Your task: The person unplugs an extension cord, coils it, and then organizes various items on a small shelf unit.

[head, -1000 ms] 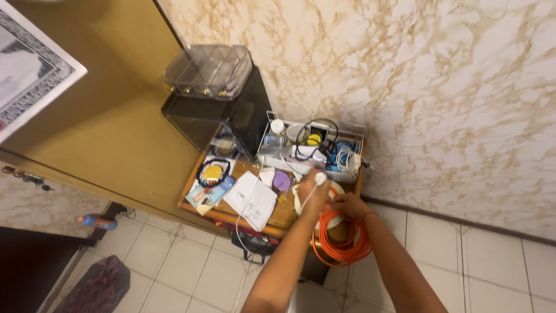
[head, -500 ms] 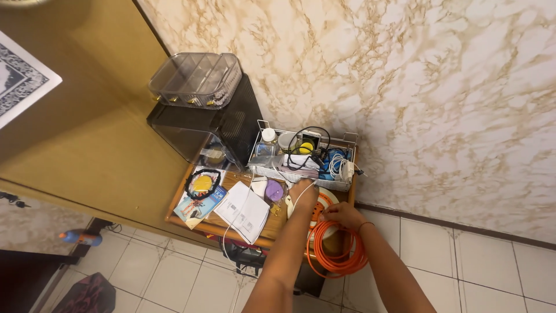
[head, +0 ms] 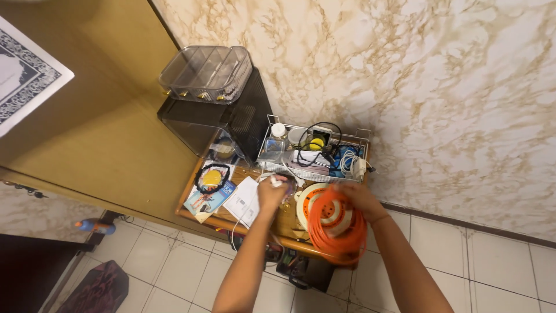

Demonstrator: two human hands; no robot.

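we've got a packed wire basket (head: 313, 172) blocking the back, dark box (head: 231, 124) hogging the left, papers (head: 246, 200) covering the tabletop

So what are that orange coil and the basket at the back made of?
The orange coil, held at the right hand, looks like a plastic-sheathed cable: smooth, evenly coloured, bending in loose loops. The basket seems to be metal wire with a pale coating, judging by its thin open grid.
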